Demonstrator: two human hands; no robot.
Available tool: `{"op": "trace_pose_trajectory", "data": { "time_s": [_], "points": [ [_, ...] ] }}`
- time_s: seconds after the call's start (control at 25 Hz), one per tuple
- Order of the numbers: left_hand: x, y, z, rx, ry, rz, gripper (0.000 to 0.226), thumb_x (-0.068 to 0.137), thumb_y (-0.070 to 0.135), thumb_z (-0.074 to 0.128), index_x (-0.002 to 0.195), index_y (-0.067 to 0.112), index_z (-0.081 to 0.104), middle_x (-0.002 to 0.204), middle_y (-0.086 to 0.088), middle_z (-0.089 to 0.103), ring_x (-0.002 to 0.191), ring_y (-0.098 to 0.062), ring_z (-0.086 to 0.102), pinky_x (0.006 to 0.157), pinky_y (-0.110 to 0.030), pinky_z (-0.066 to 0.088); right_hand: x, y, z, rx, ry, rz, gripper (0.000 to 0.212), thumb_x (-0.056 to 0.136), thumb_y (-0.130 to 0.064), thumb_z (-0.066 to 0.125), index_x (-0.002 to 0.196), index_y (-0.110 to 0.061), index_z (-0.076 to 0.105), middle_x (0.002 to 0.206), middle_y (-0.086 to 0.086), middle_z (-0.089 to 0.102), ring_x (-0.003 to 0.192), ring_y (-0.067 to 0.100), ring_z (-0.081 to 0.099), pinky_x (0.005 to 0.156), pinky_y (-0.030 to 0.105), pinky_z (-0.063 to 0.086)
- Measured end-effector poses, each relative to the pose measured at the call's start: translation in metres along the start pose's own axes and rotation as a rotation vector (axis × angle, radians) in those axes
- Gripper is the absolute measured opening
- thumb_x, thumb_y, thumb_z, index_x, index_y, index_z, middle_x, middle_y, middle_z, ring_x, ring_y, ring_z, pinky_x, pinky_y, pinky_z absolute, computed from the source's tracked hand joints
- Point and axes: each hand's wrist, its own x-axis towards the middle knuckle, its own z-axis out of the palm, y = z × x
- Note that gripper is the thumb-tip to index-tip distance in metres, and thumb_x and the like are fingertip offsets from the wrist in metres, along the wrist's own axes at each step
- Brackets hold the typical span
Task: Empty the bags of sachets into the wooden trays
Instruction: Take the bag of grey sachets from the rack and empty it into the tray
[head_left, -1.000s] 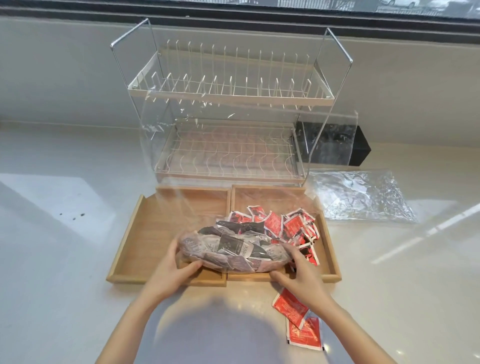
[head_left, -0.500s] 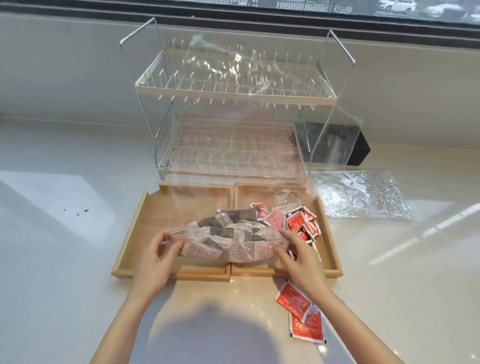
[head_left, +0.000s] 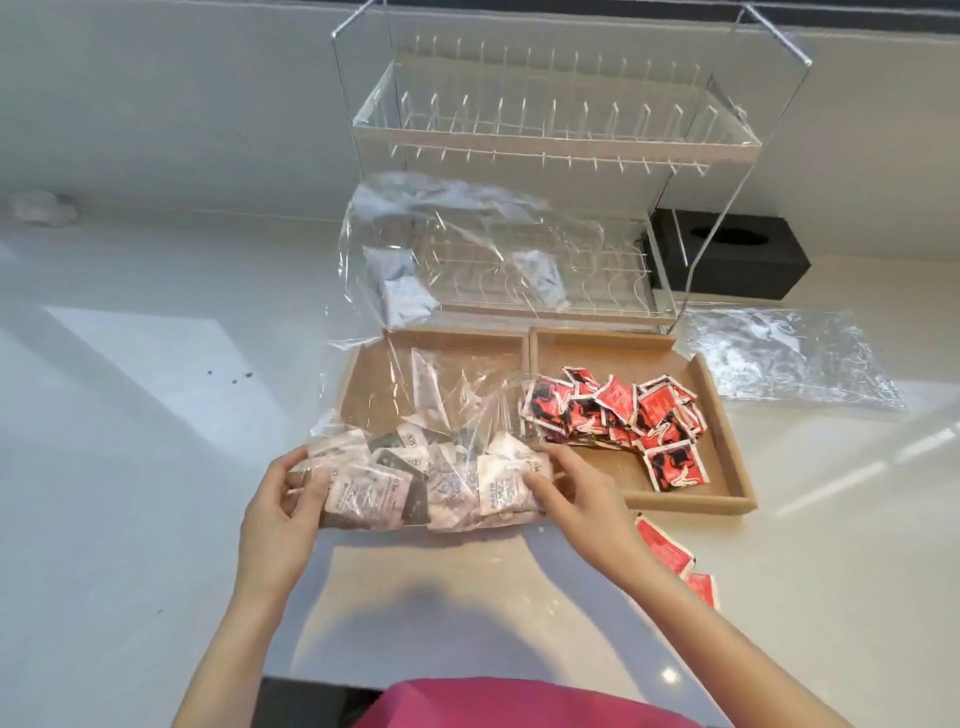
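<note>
Both hands hold the clear bag of pale and dark sachets by its loaded end: left hand has its grip pinched on the near-left corner, right hand has fingers curled round the near-right end. The load sits low, at the near edge of the left wooden tray; the slack open end billows up and away over that tray, so contents would slide out into it once the near end is raised. My read: holding the two bottom corners is the setup for upending. The left tray shows bare wood through the plastic. Right wooden tray already holds the red sachets, with an empty bag flat on the counter far right. A few stray red sachets lie on the counter near the right forearm, outside the tray. Risk: the wide floppy mouth may spill over the tray's walls.
</note>
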Motion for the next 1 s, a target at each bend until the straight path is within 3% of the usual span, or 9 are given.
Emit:
{"op": "trace_pose_trajectory", "data": {
  "time_s": [0.2,0.28,0.36,0.48,0.6,0.72,0.8,0.92,1.0],
  "points": [
    [0.003,-0.010,-0.022,0.138,-0.057,0.010,0.020,0.089,0.018,0.051,0.105,0.030,0.052,0.078,0.002,0.055,0.038,-0.004,0.050,0.042,-0.010,0.040,-0.009,-0.010,0.013,-0.005,-0.006,0.089,0.005,0.089,-0.027,0.053,0.090,-0.031,0.056,0.066,0.000,0.059,0.059,0.011,0.055,0.059,0.024,0.041],
    [0.005,-0.012,-0.026,0.175,-0.075,0.000,0.021,0.089,0.021,0.050,0.105,0.034,0.051,0.079,0.001,0.055,0.038,-0.004,0.053,0.050,-0.019,0.046,-0.007,-0.016,0.014,-0.006,0.001,0.127,0.016,0.089,-0.026,0.053,0.076,-0.033,0.049,0.063,0.001,0.052,0.054,0.010,0.055,0.053,0.023,0.042],
    [0.006,-0.011,-0.026,0.163,-0.103,-0.012,0.027,0.090,0.021,0.049,0.110,0.038,0.048,0.081,-0.002,0.054,0.041,-0.005,0.056,0.060,-0.030,0.048,-0.002,-0.023,0.016,0.123,-0.016,0.221,0.007,0.090,-0.022,0.052,0.083,-0.022,0.052,0.060,-0.001,0.051,0.043,0.008,0.057,0.050,0.027,0.050],
    [0.007,-0.006,-0.024,0.030,-0.186,-0.027,0.037,0.088,0.016,0.051,0.119,0.036,0.045,0.091,0.000,0.055,0.067,-0.011,0.062,0.060,-0.019,0.053,0.008,-0.029,0.015,0.228,-0.047,0.312,0.014,0.092,-0.019,0.049,0.097,-0.006,0.053,0.054,-0.006,0.055,0.037,0.005,0.056,0.046,0.024,0.051],
    [0.009,-0.006,-0.024,0.063,-0.299,-0.019,0.045,0.083,0.008,0.058,0.118,0.033,0.046,0.115,0.000,0.053,0.103,-0.020,0.054,0.075,-0.009,0.044,0.016,-0.032,0.010,0.340,-0.086,0.391,0.029,0.091,-0.012,0.050,0.114,0.005,0.052,0.078,0.010,0.060,0.049,0.006,0.060,0.051,0.017,0.053],
    [0.010,-0.010,-0.023,0.177,-0.345,0.021,0.050,0.081,-0.001,0.059,0.123,0.023,0.048,0.123,-0.008,0.052,0.105,-0.019,0.049,0.080,-0.007,0.039,0.018,-0.032,0.004,0.322,-0.110,0.409,0.035,0.087,-0.005,0.055,0.119,0.006,0.048,0.082,0.013,0.063,0.062,0.015,0.062,0.059,0.020,0.056],
    [0.011,-0.008,-0.024,0.243,-0.273,0.052,0.043,0.079,0.003,0.062,0.116,0.025,0.056,0.108,-0.008,0.062,0.098,-0.023,0.056,0.082,-0.018,0.039,0.017,-0.033,-0.001,0.316,-0.096,0.405,0.033,0.085,-0.004,0.057,0.117,0.001,0.049,0.072,0.008,0.063,0.057,0.010,0.063,0.056,0.018,0.054],
    [0.012,-0.001,-0.031,0.253,-0.249,0.089,0.043,0.080,0.013,0.063,0.083,0.056,0.060,0.065,0.015,0.067,0.072,-0.010,0.067,0.073,-0.016,0.049,0.018,-0.038,-0.010,0.199,-0.048,0.319,0.029,0.084,-0.008,0.061,0.112,-0.008,0.055,0.064,0.005,0.066,0.048,0.006,0.064,0.054,0.020,0.057],
    [0.014,0.006,-0.035,0.256,-0.241,0.140,0.046,0.082,0.016,0.061,0.074,0.061,0.059,0.062,0.023,0.066,0.057,-0.001,0.065,0.068,-0.011,0.050,0.018,-0.044,-0.017,0.111,-0.023,0.259,0.017,0.084,-0.011,0.060,0.101,-0.014,0.060,0.060,0.004,0.067,0.046,0.004,0.063,0.053,0.019,0.056]
  ]
}}
